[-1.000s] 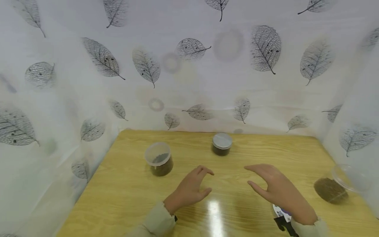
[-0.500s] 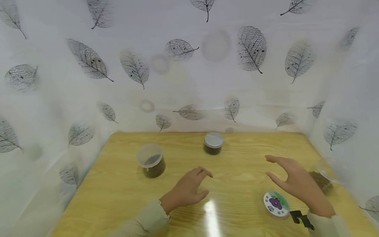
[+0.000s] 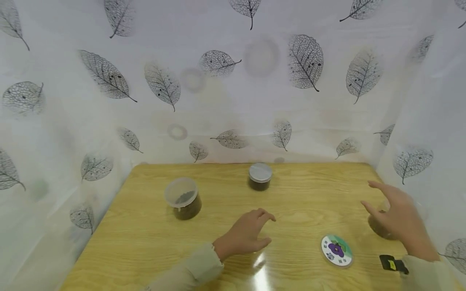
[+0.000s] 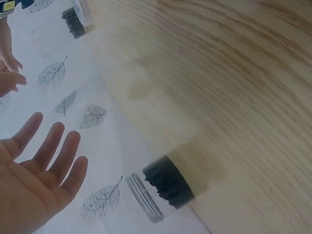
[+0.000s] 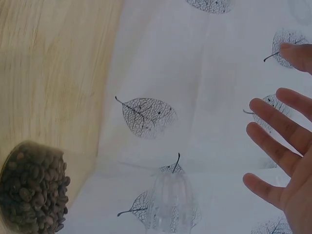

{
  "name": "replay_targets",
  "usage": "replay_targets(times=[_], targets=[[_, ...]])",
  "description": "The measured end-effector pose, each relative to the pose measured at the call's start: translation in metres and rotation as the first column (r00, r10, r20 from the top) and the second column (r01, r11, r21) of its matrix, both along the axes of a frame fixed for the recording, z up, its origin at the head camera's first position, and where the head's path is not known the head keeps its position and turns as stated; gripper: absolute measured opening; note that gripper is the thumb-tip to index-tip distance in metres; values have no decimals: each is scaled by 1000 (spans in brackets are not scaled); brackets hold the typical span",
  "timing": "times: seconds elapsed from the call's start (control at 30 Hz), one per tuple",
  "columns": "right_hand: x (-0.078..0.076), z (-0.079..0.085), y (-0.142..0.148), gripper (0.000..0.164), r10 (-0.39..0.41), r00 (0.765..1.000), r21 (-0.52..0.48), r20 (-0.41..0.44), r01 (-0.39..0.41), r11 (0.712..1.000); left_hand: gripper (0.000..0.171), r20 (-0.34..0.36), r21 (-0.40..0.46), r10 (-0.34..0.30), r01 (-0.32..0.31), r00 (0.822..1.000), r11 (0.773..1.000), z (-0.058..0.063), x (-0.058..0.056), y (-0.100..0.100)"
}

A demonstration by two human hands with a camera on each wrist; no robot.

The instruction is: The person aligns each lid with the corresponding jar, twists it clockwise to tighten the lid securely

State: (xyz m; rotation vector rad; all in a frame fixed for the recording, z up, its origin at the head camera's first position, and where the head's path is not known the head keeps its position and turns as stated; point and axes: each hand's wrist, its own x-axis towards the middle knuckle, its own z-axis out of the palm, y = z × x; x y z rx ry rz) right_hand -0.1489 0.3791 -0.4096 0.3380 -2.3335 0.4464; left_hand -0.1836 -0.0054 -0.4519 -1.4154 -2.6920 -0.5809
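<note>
My right hand [image 3: 404,216], fingers spread in a loose curve, is over the right side of the table and partly covers a clear jar [image 3: 376,228]. In the right wrist view brown coffee beans [image 5: 31,192] fill the bottom of that jar, apart from the spread fingertips. Above the table's middle, my left hand [image 3: 244,234] has its fingers loosely bent around nothing. Nearest it on the table lies a round lid [image 3: 336,250] with a purple flower print. A jar with a silver lid [image 3: 260,172] and dark contents stands beyond the left hand.
A clear plastic tub [image 3: 187,208] with dark contents and a pale rim stands at the back left. White cloth [image 3: 225,101] printed with leaves rises along the back and both sides of the wooden table [image 3: 145,242].
My right hand has moved right, from above the printed lid to the bean jar, uncovering the lid. My left hand stays near the middle. The head view has turned slightly right.
</note>
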Motion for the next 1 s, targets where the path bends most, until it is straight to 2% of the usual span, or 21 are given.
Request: replay_targets(times=[0.1, 0.23, 0.4, 0.57, 0.63, 0.77, 0.93, 1.0], targets=[[0, -4, 14, 53, -14, 999, -24, -43, 13, 1000, 49, -17, -18, -18, 18, 1000, 1000, -4, -1, 10], [2, -8, 28, 54, -104, 994, -46, -39, 102, 994, 49, -41, -52, -48, 46, 998, 998, -10, -3, 24], [7, -12, 39, 65, -208, 977, -138, 46, 212, 968, 52, -50, -139, -72, 64, 996, 988, -14, -3, 44], [11, -19, 47, 81, -260, 950, -289, 173, 302, 908, 56, -66, -229, -99, 81, 993, 970, -18, -1, 65], [12, -23, 50, 85, -272, 942, -329, 198, 325, 886, 57, -79, -262, -114, 90, 990, 961, -19, 0, 73], [14, -27, 54, 92, -293, 913, -385, 283, 388, 838, 58, -105, -319, -151, 111, 983, 941, -20, 1, 88], [15, -31, 56, 100, -286, 874, -452, 393, 454, 768, 63, -85, -379, -183, 138, 979, 915, -19, 1, 107], [14, -34, 57, 101, -282, 866, -467, 412, 467, 751, 67, -77, -411, -193, 145, 978, 900, -20, 2, 115]])
